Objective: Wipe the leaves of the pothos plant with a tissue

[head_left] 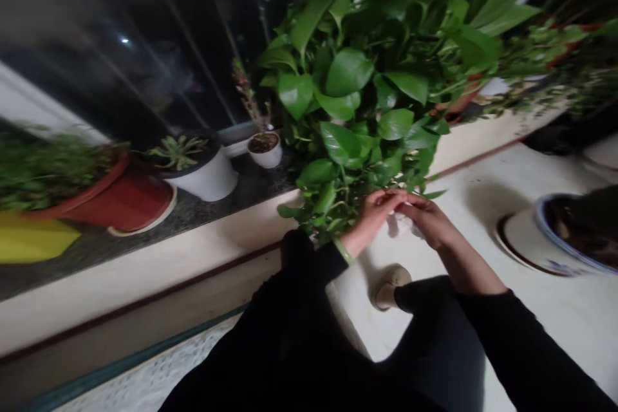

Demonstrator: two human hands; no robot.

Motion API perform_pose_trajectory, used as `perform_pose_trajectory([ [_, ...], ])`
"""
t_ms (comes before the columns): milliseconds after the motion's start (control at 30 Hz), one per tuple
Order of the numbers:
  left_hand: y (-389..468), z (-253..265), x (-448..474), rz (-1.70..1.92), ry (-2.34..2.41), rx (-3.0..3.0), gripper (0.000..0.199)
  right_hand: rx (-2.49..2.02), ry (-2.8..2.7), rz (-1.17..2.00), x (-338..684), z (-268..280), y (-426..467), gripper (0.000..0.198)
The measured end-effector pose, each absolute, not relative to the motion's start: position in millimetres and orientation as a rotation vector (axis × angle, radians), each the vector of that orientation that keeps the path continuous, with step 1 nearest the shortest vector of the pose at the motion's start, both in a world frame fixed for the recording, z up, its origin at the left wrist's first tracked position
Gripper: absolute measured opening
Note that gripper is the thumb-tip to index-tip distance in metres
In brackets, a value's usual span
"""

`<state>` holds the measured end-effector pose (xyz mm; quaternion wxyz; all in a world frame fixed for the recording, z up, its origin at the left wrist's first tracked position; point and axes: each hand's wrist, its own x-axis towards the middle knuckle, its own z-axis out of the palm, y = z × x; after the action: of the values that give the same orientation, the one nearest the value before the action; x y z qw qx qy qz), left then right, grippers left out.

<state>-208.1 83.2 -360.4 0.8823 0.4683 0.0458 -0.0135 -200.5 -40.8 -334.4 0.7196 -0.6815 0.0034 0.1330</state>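
A bushy pothos plant (347,74) with broad, glossy green leaves trails over the sill's edge. At its lower right, my left hand (374,215) has its fingers drawn together among the hanging leaves; what they pinch is hidden. My right hand (429,220) meets it fingertip to fingertip, closed on a crumpled white tissue (402,224) that hangs below the fingers. A narrow green leaf (435,194) pokes out just beyond the right fingers. A pale green bangle (344,252) circles my left wrist.
On the dark sill (193,215) stand a red planter (125,196), a white succulent pot (205,177), a small white pot (266,153) and a yellow object (36,238). A blue-rimmed pot (526,232) is on the floor to the right. My shoe (392,283) is below.
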Motion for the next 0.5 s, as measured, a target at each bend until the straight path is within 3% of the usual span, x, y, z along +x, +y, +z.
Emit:
perform_pose_trajectory([
  [167, 93.6, -356.9, -251.5, 0.116, -0.010, 1.040, 0.048, -1.583, -0.007, 0.410, -215.2, -329.5, -53.4, 0.037],
  [333, 148.5, -324.2, -323.7, 0.161, -0.128, 1.225, 0.033, -1.620, 0.241, 0.350, -229.8, -341.9, -82.9, 0.030],
  [500, 237.6, -300.6, -317.8, 0.560, 0.060, 1.339, 0.024, -1.566, 0.428, 0.285, -237.3, -348.9, -95.5, 0.028],
])
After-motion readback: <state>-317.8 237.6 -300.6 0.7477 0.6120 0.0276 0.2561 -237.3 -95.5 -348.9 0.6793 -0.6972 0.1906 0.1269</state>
